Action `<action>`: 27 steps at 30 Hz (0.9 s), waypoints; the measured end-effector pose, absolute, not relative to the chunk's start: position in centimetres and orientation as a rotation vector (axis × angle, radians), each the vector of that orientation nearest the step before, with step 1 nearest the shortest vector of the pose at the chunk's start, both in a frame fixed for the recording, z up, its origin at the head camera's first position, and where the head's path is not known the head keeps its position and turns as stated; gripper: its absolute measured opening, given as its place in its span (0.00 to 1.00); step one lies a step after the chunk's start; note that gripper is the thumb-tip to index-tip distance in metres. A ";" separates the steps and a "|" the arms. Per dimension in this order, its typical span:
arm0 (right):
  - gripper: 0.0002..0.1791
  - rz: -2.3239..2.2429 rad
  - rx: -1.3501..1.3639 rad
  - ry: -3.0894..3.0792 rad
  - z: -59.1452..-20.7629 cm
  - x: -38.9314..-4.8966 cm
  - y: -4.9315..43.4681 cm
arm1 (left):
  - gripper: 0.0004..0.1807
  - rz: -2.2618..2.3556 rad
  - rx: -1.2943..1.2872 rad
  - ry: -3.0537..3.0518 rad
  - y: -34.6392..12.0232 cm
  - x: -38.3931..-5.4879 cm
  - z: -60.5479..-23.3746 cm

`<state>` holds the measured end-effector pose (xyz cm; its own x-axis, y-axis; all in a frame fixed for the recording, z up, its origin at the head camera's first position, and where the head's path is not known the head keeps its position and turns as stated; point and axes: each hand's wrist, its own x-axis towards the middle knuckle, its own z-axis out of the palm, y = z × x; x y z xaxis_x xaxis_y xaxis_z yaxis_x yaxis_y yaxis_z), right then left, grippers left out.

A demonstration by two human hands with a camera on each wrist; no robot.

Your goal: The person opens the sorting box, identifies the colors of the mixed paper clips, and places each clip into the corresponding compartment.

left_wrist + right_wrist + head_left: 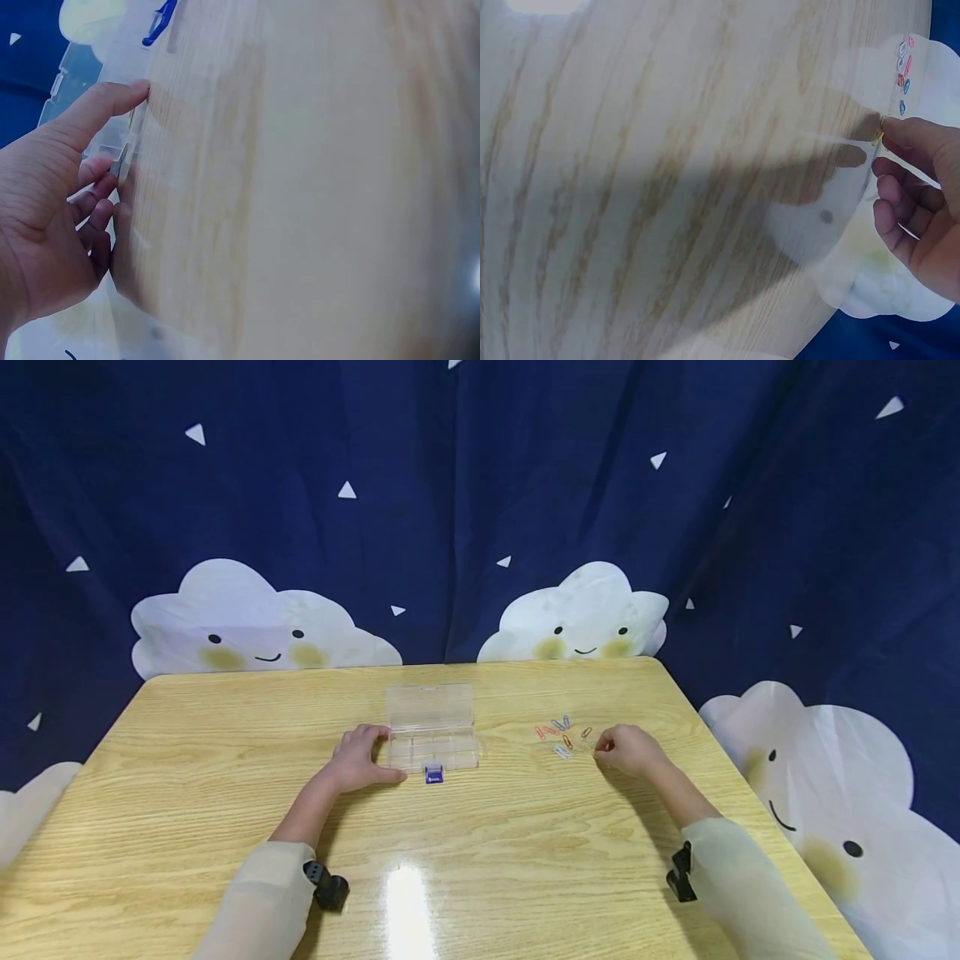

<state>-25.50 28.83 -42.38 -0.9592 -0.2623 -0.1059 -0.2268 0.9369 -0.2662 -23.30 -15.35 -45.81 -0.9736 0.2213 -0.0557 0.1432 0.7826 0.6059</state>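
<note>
A clear plastic compartment box lies on the table with its lid raised at the back. Its blue latch sticks out in front. My left hand holds the box's left end, thumb at the front corner and fingers toward the back. In the right wrist view my right hand pinches a small yellow paper clip between thumb and forefinger, close to the tabletop. Left of that hand lie loose paper clips: red ones, blue ones, pink ones and white ones.
The wooden table carries the box and clips. Behind it hangs a dark blue curtain with white clouds and triangles. Each sleeve has a black wrist camera on it.
</note>
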 end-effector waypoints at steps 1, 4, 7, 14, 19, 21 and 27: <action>0.06 -0.373 -0.375 2.948 -42.4 -25.4 28.9 | 0.44 0.952 0.292 2.848 -15.3 -23.3 -45.8; 0.05 -0.367 -0.358 2.943 -42.4 -25.3 28.8 | 0.44 0.952 0.299 2.852 -15.4 -23.3 -45.8; 0.05 -0.365 -0.359 2.948 -42.4 -25.4 28.8 | 0.44 0.949 0.306 2.859 -15.4 -23.4 -45.8; 0.05 -0.374 -0.354 2.945 -42.6 -25.4 28.7 | 0.44 0.943 0.301 2.857 -15.3 -23.3 -45.8; 0.04 -0.384 -0.345 2.947 -42.4 -25.3 28.7 | 0.45 0.943 0.292 2.856 -15.4 -23.3 -45.9; 0.05 -0.381 -0.342 2.950 -42.4 -25.3 28.7 | 0.45 0.942 0.291 2.856 -15.4 -23.3 -45.9; 0.05 -0.380 -0.343 2.962 -42.2 -25.3 28.6 | 0.44 0.943 0.291 2.859 -15.4 -23.3 -45.9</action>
